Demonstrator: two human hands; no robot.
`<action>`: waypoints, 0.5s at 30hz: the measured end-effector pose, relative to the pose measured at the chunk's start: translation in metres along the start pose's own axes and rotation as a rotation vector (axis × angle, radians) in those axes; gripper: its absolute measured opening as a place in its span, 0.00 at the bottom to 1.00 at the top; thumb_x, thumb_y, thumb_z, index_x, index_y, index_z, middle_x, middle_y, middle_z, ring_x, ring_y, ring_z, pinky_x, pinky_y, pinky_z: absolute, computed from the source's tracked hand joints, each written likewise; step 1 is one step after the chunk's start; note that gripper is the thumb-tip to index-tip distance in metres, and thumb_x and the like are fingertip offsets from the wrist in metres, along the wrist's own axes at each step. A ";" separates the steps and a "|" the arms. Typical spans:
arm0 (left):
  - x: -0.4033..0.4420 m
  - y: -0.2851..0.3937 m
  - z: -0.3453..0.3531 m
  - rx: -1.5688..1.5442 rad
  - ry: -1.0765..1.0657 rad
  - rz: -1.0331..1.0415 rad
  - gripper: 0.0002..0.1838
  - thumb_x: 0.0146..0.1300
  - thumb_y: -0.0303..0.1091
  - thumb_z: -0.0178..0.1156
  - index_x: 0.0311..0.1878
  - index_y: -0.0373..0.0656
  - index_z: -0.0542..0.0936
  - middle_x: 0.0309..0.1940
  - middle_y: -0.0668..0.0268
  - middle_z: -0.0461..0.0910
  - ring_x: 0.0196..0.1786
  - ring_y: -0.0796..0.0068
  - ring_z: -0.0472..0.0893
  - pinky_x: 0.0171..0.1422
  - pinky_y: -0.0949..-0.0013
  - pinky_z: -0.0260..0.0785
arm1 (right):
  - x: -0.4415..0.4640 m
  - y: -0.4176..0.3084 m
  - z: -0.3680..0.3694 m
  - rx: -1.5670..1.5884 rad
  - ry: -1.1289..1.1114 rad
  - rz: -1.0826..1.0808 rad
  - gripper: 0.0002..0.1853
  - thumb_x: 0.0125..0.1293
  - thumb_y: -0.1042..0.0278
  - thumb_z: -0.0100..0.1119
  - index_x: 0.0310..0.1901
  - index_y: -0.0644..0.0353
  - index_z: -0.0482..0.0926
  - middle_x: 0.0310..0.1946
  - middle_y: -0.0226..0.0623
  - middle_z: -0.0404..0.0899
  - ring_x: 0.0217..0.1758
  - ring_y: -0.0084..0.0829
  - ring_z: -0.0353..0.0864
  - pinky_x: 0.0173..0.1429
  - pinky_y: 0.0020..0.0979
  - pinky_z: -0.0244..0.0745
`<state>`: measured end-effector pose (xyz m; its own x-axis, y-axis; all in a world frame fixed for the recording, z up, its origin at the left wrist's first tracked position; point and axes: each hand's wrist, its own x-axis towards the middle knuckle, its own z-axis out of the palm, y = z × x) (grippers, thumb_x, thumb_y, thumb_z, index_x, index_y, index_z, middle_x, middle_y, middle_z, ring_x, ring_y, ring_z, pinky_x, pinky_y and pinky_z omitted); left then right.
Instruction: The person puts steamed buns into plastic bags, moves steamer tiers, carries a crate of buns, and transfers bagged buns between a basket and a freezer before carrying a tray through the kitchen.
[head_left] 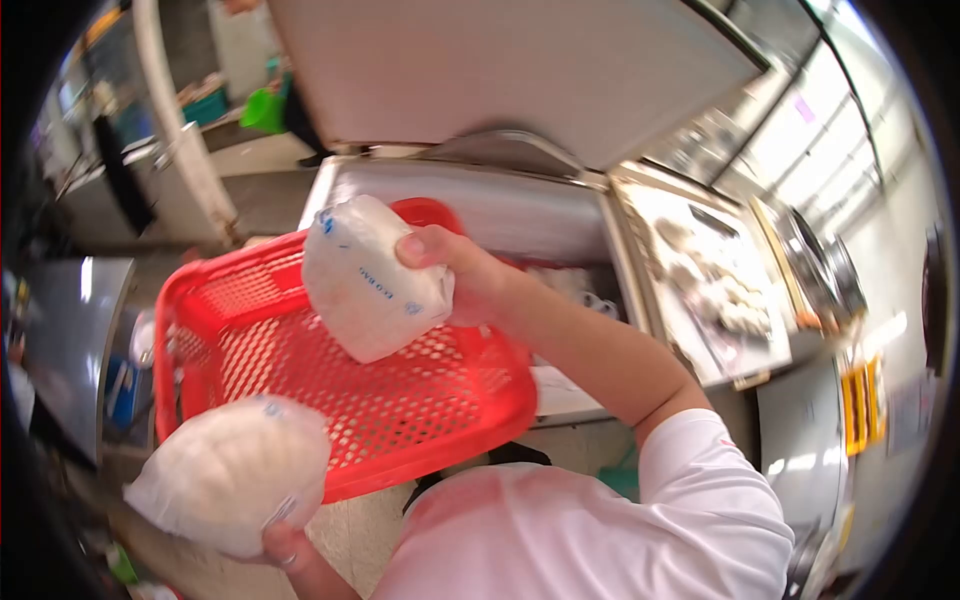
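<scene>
My right hand [460, 270] grips a white plastic-wrapped pack [375, 285] with blue print, thumb on its near face, held above the red basket [400, 470]. At lower left, my left hand [287, 545] holds a clear plastic bag [235, 470] of pale, rounded food from below; most of its fingers are hidden behind the bag. This bag is in front of the basket's near left corner. The basket has perforated sides and floor, and its floor shows between the two packs.
Behind the basket stands a chest freezer [625, 260] with its lid [520, 70] raised and some bags inside. To the right, a tray [745, 350] holds pale food pieces, near metal pans [825, 260]. A steel table [75, 330] is at left.
</scene>
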<state>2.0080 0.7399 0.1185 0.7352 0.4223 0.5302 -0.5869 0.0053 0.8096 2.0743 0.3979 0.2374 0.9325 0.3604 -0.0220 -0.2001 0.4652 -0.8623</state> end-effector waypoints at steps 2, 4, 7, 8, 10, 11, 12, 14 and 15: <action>-0.002 0.010 0.020 -0.132 -0.062 -0.027 0.56 0.54 0.52 0.73 0.77 0.30 0.58 0.70 0.45 0.68 0.68 0.46 0.74 0.70 0.47 0.72 | -0.048 -0.009 -0.016 0.040 0.085 -0.096 0.49 0.57 0.39 0.69 0.74 0.64 0.67 0.65 0.49 0.78 0.66 0.43 0.80 0.71 0.44 0.75; -0.011 0.018 0.039 -0.209 -0.162 -0.053 0.55 0.54 0.52 0.73 0.77 0.30 0.58 0.70 0.45 0.69 0.68 0.46 0.74 0.70 0.47 0.73 | -0.092 -0.018 -0.031 0.083 0.139 -0.192 0.48 0.58 0.40 0.69 0.74 0.65 0.67 0.65 0.49 0.78 0.66 0.43 0.80 0.71 0.45 0.75; -0.034 0.031 0.070 -0.274 -0.288 -0.093 0.54 0.54 0.51 0.73 0.77 0.30 0.59 0.70 0.46 0.69 0.68 0.47 0.75 0.69 0.47 0.73 | -0.173 -0.039 -0.061 0.099 0.225 -0.343 0.46 0.61 0.43 0.68 0.73 0.67 0.66 0.65 0.50 0.77 0.66 0.43 0.80 0.72 0.45 0.75; -0.044 0.036 0.081 -0.291 -0.326 -0.107 0.54 0.55 0.51 0.73 0.77 0.30 0.59 0.70 0.46 0.69 0.68 0.47 0.75 0.69 0.48 0.73 | -0.199 -0.049 -0.075 0.073 0.276 -0.393 0.46 0.61 0.43 0.68 0.73 0.67 0.66 0.66 0.50 0.77 0.66 0.43 0.81 0.71 0.45 0.76; -0.064 0.047 0.103 -0.316 -0.398 -0.136 0.54 0.55 0.51 0.73 0.77 0.30 0.59 0.69 0.46 0.69 0.67 0.48 0.75 0.69 0.48 0.74 | -0.255 -0.070 -0.108 -0.018 0.414 -0.495 0.45 0.62 0.43 0.67 0.73 0.69 0.66 0.65 0.51 0.77 0.65 0.43 0.81 0.70 0.45 0.77; -0.079 0.051 0.114 -0.326 -0.431 -0.152 0.53 0.55 0.51 0.73 0.77 0.30 0.59 0.69 0.46 0.69 0.67 0.48 0.75 0.69 0.48 0.74 | -0.285 -0.082 -0.127 -0.083 0.500 -0.542 0.45 0.63 0.43 0.67 0.73 0.69 0.65 0.64 0.51 0.77 0.65 0.43 0.81 0.70 0.44 0.77; -0.092 0.055 0.127 -0.332 -0.462 -0.172 0.53 0.55 0.51 0.73 0.77 0.31 0.59 0.69 0.46 0.70 0.67 0.48 0.76 0.69 0.48 0.74 | -0.314 -0.095 -0.146 -0.132 0.596 -0.575 0.45 0.63 0.43 0.68 0.72 0.69 0.66 0.63 0.49 0.78 0.64 0.41 0.81 0.69 0.43 0.78; -0.123 0.068 0.155 -0.336 -0.516 -0.203 0.53 0.55 0.51 0.73 0.76 0.31 0.60 0.69 0.47 0.70 0.67 0.49 0.76 0.69 0.48 0.74 | -0.374 -0.122 -0.199 -0.275 0.808 -0.625 0.44 0.63 0.44 0.68 0.71 0.68 0.67 0.59 0.47 0.79 0.61 0.40 0.82 0.67 0.42 0.80; -0.137 0.073 0.170 -0.333 -0.549 -0.224 0.52 0.55 0.50 0.73 0.76 0.31 0.60 0.69 0.47 0.70 0.67 0.49 0.76 0.68 0.48 0.74 | -0.404 -0.136 -0.231 -0.370 0.923 -0.643 0.43 0.63 0.44 0.69 0.70 0.67 0.68 0.56 0.45 0.80 0.59 0.39 0.83 0.67 0.42 0.80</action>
<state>1.9218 0.5286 0.1479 0.8652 -0.1422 0.4808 -0.4087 0.3552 0.8407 1.7946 0.0026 0.2472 0.7247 -0.6450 0.2425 0.3421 0.0314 -0.9391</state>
